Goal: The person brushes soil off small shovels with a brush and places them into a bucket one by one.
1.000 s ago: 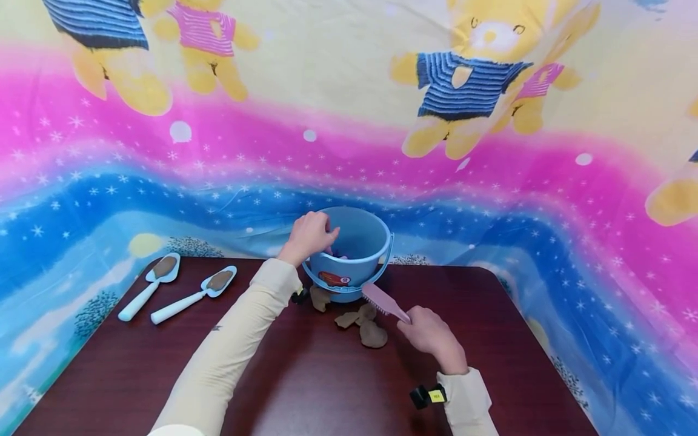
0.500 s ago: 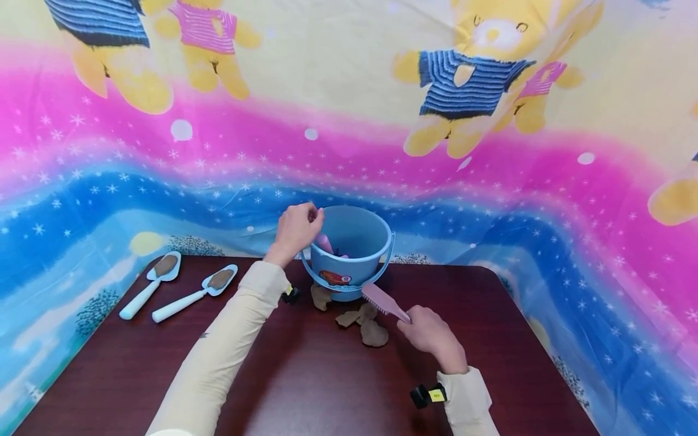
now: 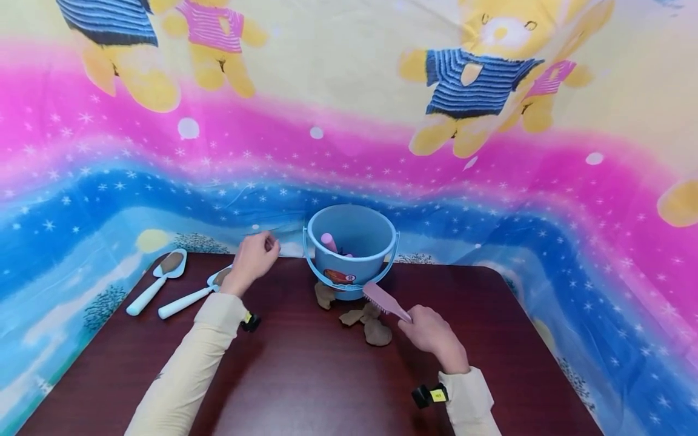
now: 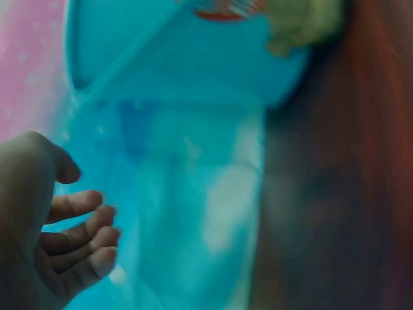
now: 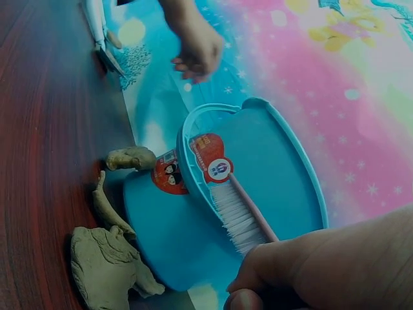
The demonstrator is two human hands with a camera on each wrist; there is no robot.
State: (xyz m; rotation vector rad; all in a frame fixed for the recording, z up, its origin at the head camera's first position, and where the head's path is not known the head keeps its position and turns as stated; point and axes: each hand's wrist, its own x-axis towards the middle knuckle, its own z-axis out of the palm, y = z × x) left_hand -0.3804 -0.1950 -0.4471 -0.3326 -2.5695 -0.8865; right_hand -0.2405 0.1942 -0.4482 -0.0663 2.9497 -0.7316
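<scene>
A light blue bucket (image 3: 360, 266) with a red label stands at the table's back edge. Inside it show a pink rounded handle end (image 3: 328, 241) and other pink and dark bits, mostly hidden. My left hand (image 3: 253, 257) hovers left of the bucket, over the head of one shovel (image 3: 188, 303); its fingers are loosely bent around nothing in the left wrist view. My right hand (image 3: 433, 336) grips the handle of a pink brush (image 3: 382, 298), whose white bristles (image 5: 239, 216) face the bucket's front. Brown clay-like pieces (image 3: 377, 332) lie just before the bucket.
Another white-handled shovel (image 3: 158, 284) with a brown lump in its head lies at the table's left edge. One more brown piece (image 3: 324, 295) rests against the bucket's base. A printed cloth (image 3: 349, 121) hangs behind the dark red-brown table (image 3: 305, 375).
My left hand has come out from the bucket's rim and moved left towards the shovels. The pink handle end inside the bucket has come into view. The right hand keeps its place with the brush.
</scene>
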